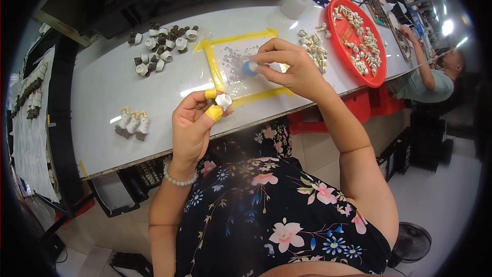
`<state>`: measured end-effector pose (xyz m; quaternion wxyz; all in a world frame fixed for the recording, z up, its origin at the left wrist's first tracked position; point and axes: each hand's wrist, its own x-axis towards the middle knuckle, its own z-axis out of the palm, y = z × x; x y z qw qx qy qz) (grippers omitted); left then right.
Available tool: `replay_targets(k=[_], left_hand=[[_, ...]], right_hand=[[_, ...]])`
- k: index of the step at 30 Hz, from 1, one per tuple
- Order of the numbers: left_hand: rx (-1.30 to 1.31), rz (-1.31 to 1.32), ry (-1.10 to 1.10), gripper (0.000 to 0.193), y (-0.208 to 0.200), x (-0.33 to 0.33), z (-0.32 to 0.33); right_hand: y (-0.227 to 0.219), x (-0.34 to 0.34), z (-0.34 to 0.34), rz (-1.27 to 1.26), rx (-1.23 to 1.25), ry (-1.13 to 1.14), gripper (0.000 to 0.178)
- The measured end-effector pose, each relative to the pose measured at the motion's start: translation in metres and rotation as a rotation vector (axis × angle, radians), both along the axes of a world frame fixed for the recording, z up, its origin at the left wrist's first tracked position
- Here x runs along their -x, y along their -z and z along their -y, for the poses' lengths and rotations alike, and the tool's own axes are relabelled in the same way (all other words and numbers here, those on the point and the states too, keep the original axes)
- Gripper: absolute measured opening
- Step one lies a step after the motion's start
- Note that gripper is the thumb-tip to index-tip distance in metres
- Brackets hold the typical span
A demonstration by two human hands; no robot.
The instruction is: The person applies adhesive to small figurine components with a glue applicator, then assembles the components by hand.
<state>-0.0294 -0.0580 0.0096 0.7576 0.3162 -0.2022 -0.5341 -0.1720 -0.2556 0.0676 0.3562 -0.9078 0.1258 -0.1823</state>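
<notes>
My left hand point(192, 118), with yellow tape round its thumb and a fingertip, pinches a small white figurine part point(224, 101) with a hollow-looking end. To its right, my right hand point(292, 66) is closed in a pinch over a clear sheet point(246, 90) framed with yellow tape. Many small clear dots point(230, 61) lie on that sheet. At the right fingertips shows a small whitish and blue piece point(248, 68); its kind and how it is gripped are hard to make out.
White and dark figurine parts point(164, 46) cluster at the table's far left. Several finished-looking white figurines point(134, 123) stand nearer. On the right, gold-and-white figurines point(313, 48) lie beside a round red tray point(353, 69). A white bottle point(294, 6) stands behind. A co-worker point(435, 77) sits far right.
</notes>
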Motion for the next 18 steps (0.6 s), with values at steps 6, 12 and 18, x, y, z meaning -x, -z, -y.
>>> replay_targets(k=[6, 12, 18], left_hand=[[-0.053, -0.039, -0.054, 0.028, 0.000, 0.010, 0.011], [-0.088, -0.051, -0.059, 0.027, 0.000, 0.011, 0.012], [-0.063, -0.071, -0.078, 0.025, 0.000, 0.013, 0.013]], right_hand=[[-0.004, 0.000, -0.015, 0.064, -0.354, 0.029, 0.022], [-0.003, -0.003, -0.031, 0.088, -0.483, -0.017, 0.023], [-0.003, -0.005, -0.036, 0.097, -0.412, -0.054, 0.025]])
